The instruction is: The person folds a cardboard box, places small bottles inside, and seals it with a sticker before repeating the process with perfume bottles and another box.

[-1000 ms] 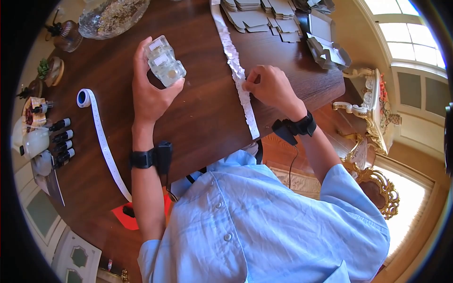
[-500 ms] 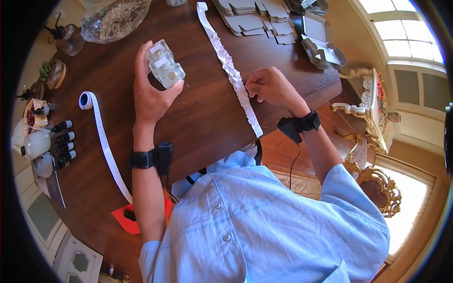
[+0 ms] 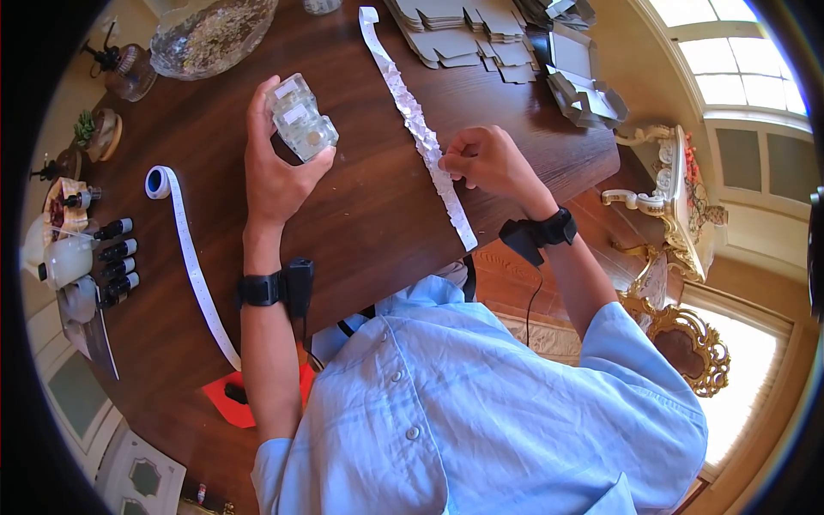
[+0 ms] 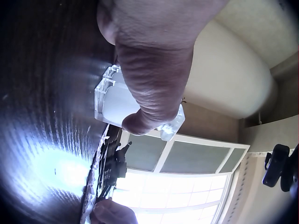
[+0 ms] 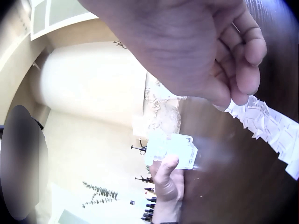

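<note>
My left hand grips a clear, faceted block-like object with small white labels, its thumb along the lower right edge. In the left wrist view the thumb covers part of the clear object. A long white strip covered with crumpled paper pieces lies on the table. At the strip's right edge, my right hand has thumb and fingertips together. The right wrist view shows those fingertips touching the end of the visible paper pieces; whether a piece is between them is hard to tell.
A white tape roll trails a long strip toward a red sheet. Dark bottles stand at the left. A glass bowl is at the back left, with flat grey boxes and an opened box at the back right.
The papered strip first shifted left and toward me, baring its curled far end. My right hand moved off it slightly, then back to its edge. The left hand stays nearly still.
</note>
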